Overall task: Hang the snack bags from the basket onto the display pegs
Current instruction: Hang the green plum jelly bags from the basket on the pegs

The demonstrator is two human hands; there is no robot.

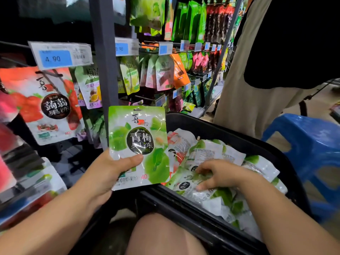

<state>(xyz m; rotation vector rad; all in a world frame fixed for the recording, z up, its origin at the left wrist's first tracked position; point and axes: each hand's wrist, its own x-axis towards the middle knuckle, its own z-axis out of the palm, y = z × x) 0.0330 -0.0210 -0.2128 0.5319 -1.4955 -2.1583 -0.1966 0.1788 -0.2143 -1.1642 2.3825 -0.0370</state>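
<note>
My left hand (108, 173) grips a green-and-white snack bag (139, 142) by its lower left corner and holds it upright in front of the display. My right hand (219, 173) reaches down into the black basket (211, 124), fingers curled over the pile of green snack bags (207, 157) and pinching one of them. To the left, a red strawberry snack bag (46, 105) hangs on a display peg (51, 78) under a 4.90 price tag (60, 55).
More pegs with green, pink and orange bags (163, 72) fill the rack behind a grey upright post (105, 57). A person in beige trousers (253, 85) stands at the right. A blue plastic stool (312, 150) sits beside the basket. My knee (161, 234) is below.
</note>
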